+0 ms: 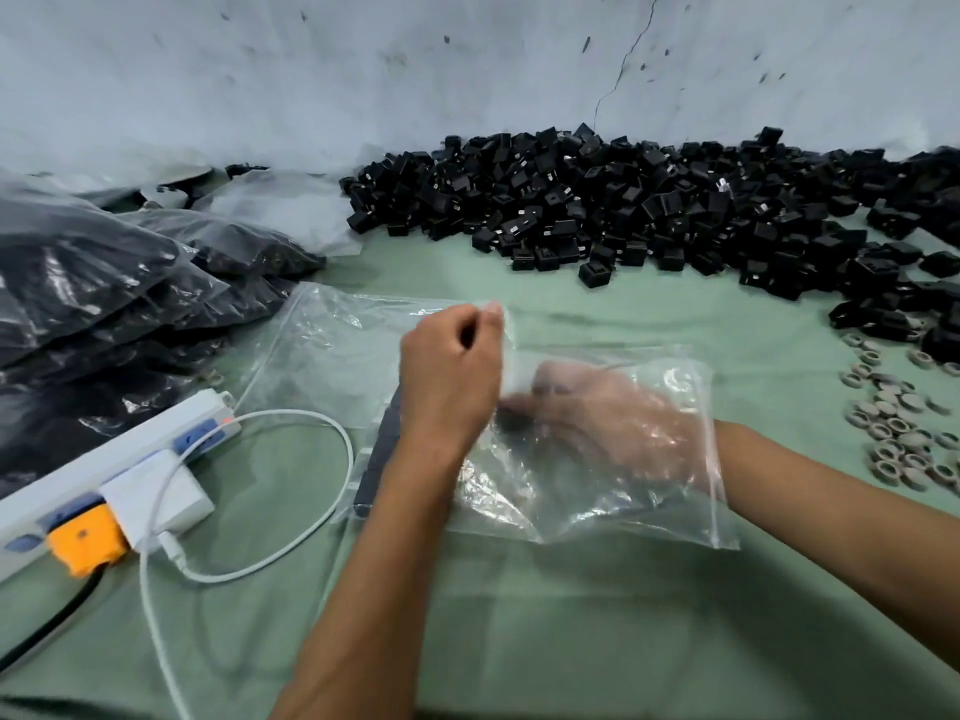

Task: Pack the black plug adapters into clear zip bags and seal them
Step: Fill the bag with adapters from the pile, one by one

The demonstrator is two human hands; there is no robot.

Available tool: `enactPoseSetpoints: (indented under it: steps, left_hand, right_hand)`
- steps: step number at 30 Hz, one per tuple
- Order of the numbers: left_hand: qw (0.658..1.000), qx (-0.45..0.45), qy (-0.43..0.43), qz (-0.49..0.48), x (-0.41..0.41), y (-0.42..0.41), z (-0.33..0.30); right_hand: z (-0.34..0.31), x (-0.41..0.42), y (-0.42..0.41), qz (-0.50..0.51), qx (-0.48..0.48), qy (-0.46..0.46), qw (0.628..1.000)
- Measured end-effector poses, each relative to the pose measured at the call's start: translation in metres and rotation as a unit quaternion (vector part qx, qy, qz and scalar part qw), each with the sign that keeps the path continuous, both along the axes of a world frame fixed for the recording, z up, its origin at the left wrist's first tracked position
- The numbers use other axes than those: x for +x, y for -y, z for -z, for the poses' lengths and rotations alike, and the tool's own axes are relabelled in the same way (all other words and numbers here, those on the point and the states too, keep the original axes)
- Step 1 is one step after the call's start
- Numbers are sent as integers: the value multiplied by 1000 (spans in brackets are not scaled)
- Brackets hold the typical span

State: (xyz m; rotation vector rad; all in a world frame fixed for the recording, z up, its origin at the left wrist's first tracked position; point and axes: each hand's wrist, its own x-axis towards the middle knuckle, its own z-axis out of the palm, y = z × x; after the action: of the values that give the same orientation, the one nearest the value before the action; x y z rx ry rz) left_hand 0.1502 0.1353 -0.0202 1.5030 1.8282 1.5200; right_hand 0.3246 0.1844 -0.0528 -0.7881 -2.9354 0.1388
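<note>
Two hands work one clear zip bag (597, 491) at the middle of the green tabletop (519, 615): the left hand (449, 376) pinches the bag's upper edge at twelve o'clock, and the right hand (608, 423) is buried inside, its grip blurred by plastic, so I cannot tell what it holds. A row of dark adapters (382, 454) lies at the bag's nine o'clock side. Loose black plug adapters (623, 210) heap at one o'clock. Withdrawing the right hand carelessly could drag that row askew, or the pinched film could slip and collapse the opening.

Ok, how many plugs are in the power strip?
2: an orange plug near the left edge, a white charger beside it. The strip runs out of view, possibly hiding more.
</note>
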Motion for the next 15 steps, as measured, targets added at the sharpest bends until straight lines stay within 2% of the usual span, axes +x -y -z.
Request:
enactPoseSetpoints:
  steps: [1, 3, 6, 9, 12, 14, 15]
  left_hand:
    - [998, -8, 45, -40, -18, -3, 8]
    - [986, -27, 140, -90, -43, -5, 22]
    - [965, -30, 239, -105, -58, -3, 30]
    - [952, -12, 297, -78, -59, -2, 30]
    - [938, 4, 340, -64, -59, -1, 28]
    - [930, 13, 363, -64, -61, -1, 26]
    - [927, 16, 369, -64, -61, -1, 26]
  right_hand:
    - [0, -4, 1, 42, -2, -1, 999]
    - [2, -8, 2, 14, 10, 11, 1000]
    - [6, -16, -4, -52, 62, 12, 997]
    - [11, -25, -15, -63, 56, -39, 996]
    - [21, -39, -26, -61, 40, -23, 997]
    - [20, -55, -27, -18, -26, -21, 999]
    - [17, -60, -27, -16, -21, -18, 999]
